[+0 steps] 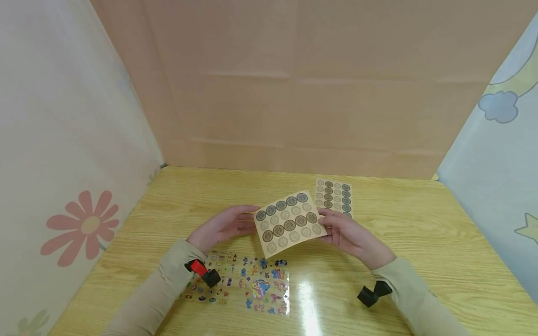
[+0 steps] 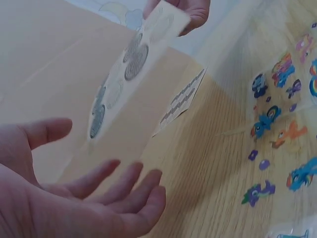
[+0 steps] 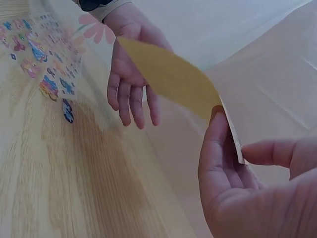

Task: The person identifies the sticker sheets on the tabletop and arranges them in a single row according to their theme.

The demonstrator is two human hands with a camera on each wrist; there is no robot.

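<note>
Centre of the head view, and the brown sticker sheet (image 1: 289, 223) is up off the table (image 1: 420, 261), tilted, its rows of round seals facing the camera. The right hand (image 1: 350, 235) has it by the right edge: in the right wrist view the thumb (image 3: 218, 148) lies against the sheet's near corner with the other fingers behind it, so that reads as a pinch on the edge. The left hand (image 1: 224, 226) sits at the sheet's left edge, mid-left of the frame, but its own wrist view shows the fingers (image 2: 124, 186) loose and spread, palm up, with the sheet hanging above them and apart. So the sheet is carried by one hand only.

This looks like the step of bringing a sheet up and steadying it before a sticker is picked off. The next move seems to call for the left hand to close the small gap and either take the free edge or get a fingertip onto one round seal; it would need a light, precise touch, since the sheet is thin and only held at one side, and it could flex away.

Elsewhere: a second brown sheet (image 1: 334, 197) lies flat on the table just beyond the right hand, upper right of centre. A clear sheet of colourful cartoon stickers (image 1: 252, 282) lies flat at lower centre, near the left sleeve (image 1: 168, 280).
</note>
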